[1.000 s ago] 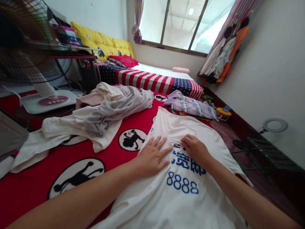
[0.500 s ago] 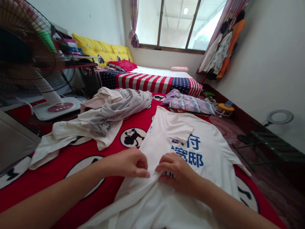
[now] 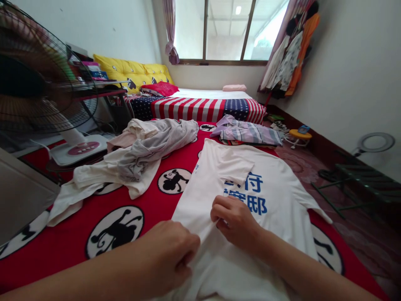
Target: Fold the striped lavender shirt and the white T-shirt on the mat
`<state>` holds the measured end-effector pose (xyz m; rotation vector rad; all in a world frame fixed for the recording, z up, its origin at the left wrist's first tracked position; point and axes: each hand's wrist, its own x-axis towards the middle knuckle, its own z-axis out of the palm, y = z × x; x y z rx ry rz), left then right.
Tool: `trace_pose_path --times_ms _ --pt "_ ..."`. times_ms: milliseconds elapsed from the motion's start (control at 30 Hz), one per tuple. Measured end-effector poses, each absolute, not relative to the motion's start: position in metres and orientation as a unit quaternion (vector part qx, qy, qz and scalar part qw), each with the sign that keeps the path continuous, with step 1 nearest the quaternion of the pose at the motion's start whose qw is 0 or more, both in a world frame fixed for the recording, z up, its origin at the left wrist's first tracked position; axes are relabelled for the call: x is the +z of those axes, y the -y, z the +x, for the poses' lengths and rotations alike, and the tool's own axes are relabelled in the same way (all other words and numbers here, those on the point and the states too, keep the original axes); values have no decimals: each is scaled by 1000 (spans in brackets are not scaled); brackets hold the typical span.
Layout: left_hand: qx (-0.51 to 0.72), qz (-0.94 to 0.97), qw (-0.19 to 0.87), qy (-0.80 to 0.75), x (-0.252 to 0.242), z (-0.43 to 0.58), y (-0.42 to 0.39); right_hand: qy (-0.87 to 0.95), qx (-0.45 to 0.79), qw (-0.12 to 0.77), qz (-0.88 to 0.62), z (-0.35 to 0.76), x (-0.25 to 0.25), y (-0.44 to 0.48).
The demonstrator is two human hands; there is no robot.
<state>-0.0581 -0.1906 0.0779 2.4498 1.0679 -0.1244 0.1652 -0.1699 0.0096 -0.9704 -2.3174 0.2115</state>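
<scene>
The left hand [image 3: 167, 255] pinches the near part of the white T-shirt [image 3: 275, 234]. The right hand [image 3: 234, 223] pinches it too, with its fingers curled together.

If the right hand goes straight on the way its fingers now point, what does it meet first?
Probably the raised fold of the white printed T-shirt just beyond the right hand; depth is hard to judge.

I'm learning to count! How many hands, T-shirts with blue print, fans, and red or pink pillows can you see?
Hands: 2 (left hand, right hand)
T-shirts with blue print: 1 (white T-shirt)
Fans: 1 (standing fan)
Pillows: 2 (red pillow, pink pillow)
Total: 6
</scene>
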Motion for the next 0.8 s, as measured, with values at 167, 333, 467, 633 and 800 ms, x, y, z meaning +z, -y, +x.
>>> trace_pose_path --times_ms 167,333,467,633,800 --pt "-26 908 308 -283 81 -22 171 888 128 219 -385 188 16 181" --pt "168 915 205 -305 46 27 94 803 53 267 -530 255 24 188" --pt "126 932 125 -317 6 51 55 704 -81 154 -689 332 25 200" --pt "146 929 79 -331 -17 56 50 616 -117 -30 -778 383 22 210" --pt "179 926 97 -318 -19 54 50 533 -108 -35 -838 390 21 207"
